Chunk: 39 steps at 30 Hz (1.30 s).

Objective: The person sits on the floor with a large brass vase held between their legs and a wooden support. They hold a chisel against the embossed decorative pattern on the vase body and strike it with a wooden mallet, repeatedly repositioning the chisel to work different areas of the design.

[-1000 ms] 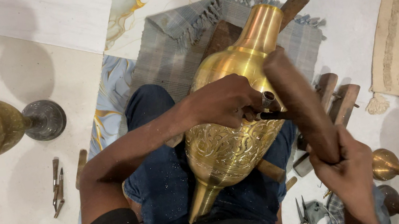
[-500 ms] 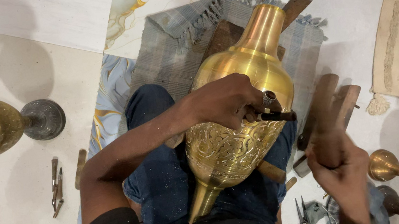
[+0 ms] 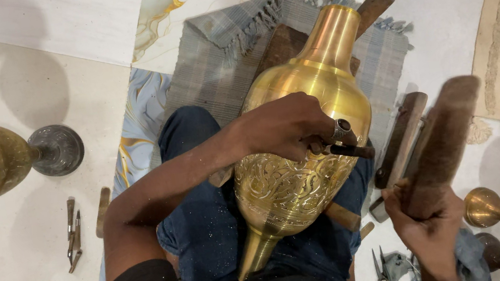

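Engraving in hand: left hand (image 3: 284, 127) pinches a chisel (image 3: 347, 150) against the brass vase (image 3: 304, 152); right hand (image 3: 427, 223), beside the vase, grips a raised wooden mallet (image 3: 441, 138). Next likely needs a square strike.

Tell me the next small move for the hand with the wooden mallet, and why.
Probably bring the mallet down onto the butt of the chisel. The right hand holds it raised, clear of the tool, while the left hand pins the chisel tip against the engraved belly of the brass vase, set for a strike.
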Available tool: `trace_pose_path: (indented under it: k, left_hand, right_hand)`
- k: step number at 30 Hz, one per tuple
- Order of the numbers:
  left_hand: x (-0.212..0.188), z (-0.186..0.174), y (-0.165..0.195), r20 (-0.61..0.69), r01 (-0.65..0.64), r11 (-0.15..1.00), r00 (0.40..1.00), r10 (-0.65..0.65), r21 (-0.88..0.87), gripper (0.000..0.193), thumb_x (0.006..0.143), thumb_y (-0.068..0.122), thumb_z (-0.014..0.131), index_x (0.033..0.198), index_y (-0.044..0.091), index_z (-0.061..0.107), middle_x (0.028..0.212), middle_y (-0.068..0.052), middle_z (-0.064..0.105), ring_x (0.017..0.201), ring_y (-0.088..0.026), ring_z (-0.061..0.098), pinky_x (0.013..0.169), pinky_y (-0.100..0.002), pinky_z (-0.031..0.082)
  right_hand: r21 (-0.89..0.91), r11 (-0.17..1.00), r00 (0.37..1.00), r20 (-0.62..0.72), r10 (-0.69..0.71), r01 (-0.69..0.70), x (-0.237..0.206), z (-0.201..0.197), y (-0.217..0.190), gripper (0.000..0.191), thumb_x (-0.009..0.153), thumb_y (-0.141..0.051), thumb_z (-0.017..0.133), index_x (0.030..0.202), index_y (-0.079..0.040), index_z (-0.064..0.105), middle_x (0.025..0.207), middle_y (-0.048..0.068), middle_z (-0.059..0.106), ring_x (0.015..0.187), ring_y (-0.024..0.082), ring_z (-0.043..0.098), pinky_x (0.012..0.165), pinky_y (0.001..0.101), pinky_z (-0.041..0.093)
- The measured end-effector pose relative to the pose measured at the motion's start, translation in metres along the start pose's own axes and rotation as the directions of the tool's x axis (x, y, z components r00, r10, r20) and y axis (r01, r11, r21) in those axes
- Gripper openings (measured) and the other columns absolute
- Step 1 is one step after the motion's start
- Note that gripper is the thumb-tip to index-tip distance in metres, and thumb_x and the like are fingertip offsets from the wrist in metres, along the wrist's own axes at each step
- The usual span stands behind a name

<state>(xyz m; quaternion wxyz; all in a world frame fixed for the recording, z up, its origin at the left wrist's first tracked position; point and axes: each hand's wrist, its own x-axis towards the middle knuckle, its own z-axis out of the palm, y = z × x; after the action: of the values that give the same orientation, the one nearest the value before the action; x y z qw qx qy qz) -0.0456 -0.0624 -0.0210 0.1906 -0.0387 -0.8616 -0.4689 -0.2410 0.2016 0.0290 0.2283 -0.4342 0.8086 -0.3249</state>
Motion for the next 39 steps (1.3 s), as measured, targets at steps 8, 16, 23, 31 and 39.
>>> trace_pose_path:
  k: [8,16,23,31,39]
  left_hand:
    - [0.001,-0.001,0.001,-0.038,-0.046,0.998,0.998,0.047,0.049,0.026,0.059,0.006,0.077,0.084,0.002,0.073,0.076,-0.012,0.073,0.07,-0.03,0.072,0.066,-0.041,0.055]
    - [-0.002,-0.001,-0.003,-0.029,0.002,0.999,1.0,-0.003,-0.044,0.026,0.057,0.004,0.074,0.083,0.0,0.07,0.072,-0.013,0.07,0.07,-0.032,0.071,0.063,-0.043,0.053]
    - [-0.003,0.002,-0.004,-0.077,-0.059,0.997,0.995,0.063,0.054,0.028,0.057,0.007,0.075,0.084,0.002,0.072,0.073,-0.012,0.07,0.07,-0.033,0.07,0.065,-0.044,0.052]
    - [-0.001,-0.003,-0.002,0.007,0.014,1.0,1.0,-0.014,-0.028,0.021,0.063,0.006,0.075,0.084,0.002,0.073,0.072,-0.011,0.071,0.068,-0.029,0.071,0.062,-0.041,0.052]
    - [-0.002,-0.004,-0.002,-0.046,-0.048,0.998,0.998,0.046,-0.037,0.026,0.061,0.008,0.077,0.085,0.001,0.072,0.075,-0.012,0.072,0.073,-0.03,0.072,0.066,-0.041,0.054]
  right_hand:
    - [-0.154,0.986,0.997,0.05,0.067,-0.058,0.003,0.004,-0.021,0.023,0.077,0.002,0.073,0.098,0.001,0.064,0.064,0.004,0.062,0.057,0.01,0.053,0.053,0.029,0.043]
    - [0.115,0.992,0.999,0.018,-0.049,0.046,-0.006,0.003,0.008,0.018,0.083,-0.001,0.075,0.087,0.0,0.057,0.066,0.001,0.051,0.063,0.004,0.043,0.06,0.0243,0.041]
    - [-0.255,0.967,1.0,0.011,-0.024,0.026,0.004,0.005,-0.015,0.024,0.075,-0.002,0.076,0.095,0.001,0.063,0.064,0.005,0.06,0.055,0.011,0.058,0.055,0.0284,0.046]
    - [-0.149,0.987,0.997,-0.038,-0.065,0.058,0.003,0.007,-0.016,0.022,0.084,-0.008,0.077,0.096,0.0,0.06,0.066,0.009,0.059,0.055,0.011,0.052,0.057,0.0295,0.044]
    - [-0.147,0.988,0.999,0.012,-0.053,0.054,0.006,0.007,-0.02,0.023,0.078,-0.002,0.078,0.096,0.001,0.063,0.07,0.011,0.062,0.06,0.012,0.057,0.06,0.0285,0.047]
